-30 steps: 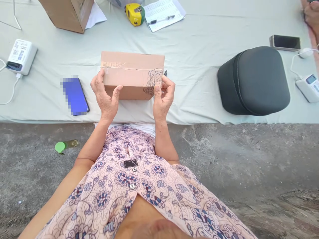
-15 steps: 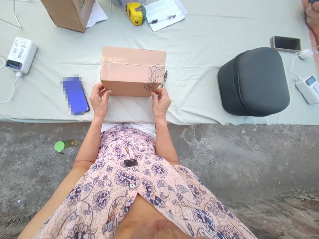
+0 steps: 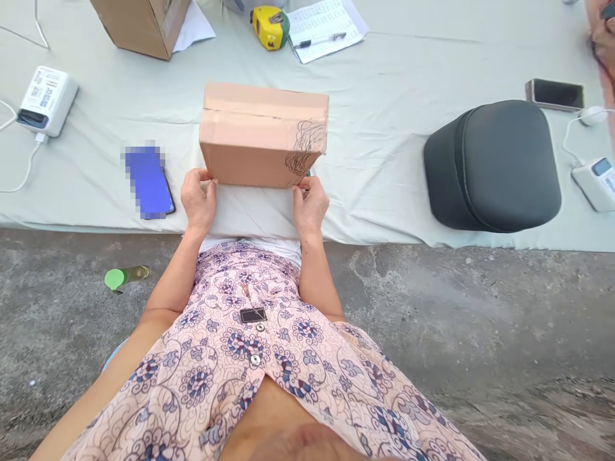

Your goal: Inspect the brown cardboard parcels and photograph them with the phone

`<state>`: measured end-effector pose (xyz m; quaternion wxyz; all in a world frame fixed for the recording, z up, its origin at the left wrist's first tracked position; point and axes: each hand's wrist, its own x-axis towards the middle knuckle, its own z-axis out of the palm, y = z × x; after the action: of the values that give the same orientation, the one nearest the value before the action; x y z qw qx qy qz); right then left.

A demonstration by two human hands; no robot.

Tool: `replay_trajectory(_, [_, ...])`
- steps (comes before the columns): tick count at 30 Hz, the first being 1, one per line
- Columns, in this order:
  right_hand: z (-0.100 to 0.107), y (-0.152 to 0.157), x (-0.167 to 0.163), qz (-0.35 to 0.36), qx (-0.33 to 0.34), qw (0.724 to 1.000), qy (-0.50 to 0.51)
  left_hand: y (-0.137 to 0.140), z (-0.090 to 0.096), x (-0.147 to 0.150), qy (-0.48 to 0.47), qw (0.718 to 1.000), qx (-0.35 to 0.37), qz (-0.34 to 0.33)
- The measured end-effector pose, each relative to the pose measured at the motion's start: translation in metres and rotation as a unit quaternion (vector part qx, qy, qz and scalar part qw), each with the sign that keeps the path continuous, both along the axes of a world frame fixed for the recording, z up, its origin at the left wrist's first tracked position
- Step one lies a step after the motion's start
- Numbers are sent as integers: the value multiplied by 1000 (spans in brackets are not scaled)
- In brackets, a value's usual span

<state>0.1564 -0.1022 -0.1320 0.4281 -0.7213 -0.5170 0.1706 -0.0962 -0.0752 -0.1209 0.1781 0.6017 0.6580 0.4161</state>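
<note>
A cardboard box (image 3: pixel 262 137) with black scribbles on its right end is in front of me at the table's near side. My left hand (image 3: pixel 199 202) pinches its lower near left corner between thumb and fingers. At the lower near right corner, my right hand (image 3: pixel 311 202) holds it the same way. The box leans with its near face partly turned up to view; whether its far bottom edge touches the cloth I cannot tell. Left of my left hand lies a phone (image 3: pixel 150 182) with a blue, blurred-out screen.
A black padded stool-like container (image 3: pixel 494 166) stands at right, near another phone (image 3: pixel 555 95) and a white charger (image 3: pixel 598 182). Behind are a larger carton (image 3: pixel 139 25), a yellow tape measure (image 3: pixel 270 29) and a notebook (image 3: pixel 331 25) with a pen. Another person's hand (image 3: pixel 604 41) shows top right.
The box has tipped further, so more of its near face shows and its near top edge sits higher. Both hands keep their hold. The pen beside it is now mostly hidden.
</note>
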Motion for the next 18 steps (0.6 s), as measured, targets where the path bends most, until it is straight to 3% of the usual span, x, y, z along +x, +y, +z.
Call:
replay_trajectory(7, [24,-11,-4,9,96,995,5,-14,17,16,-39,998,57,-11])
replay_trajectory(18, [12,-8,-35,-59,138,986,-74,-15,15,53,-46,999,20,2])
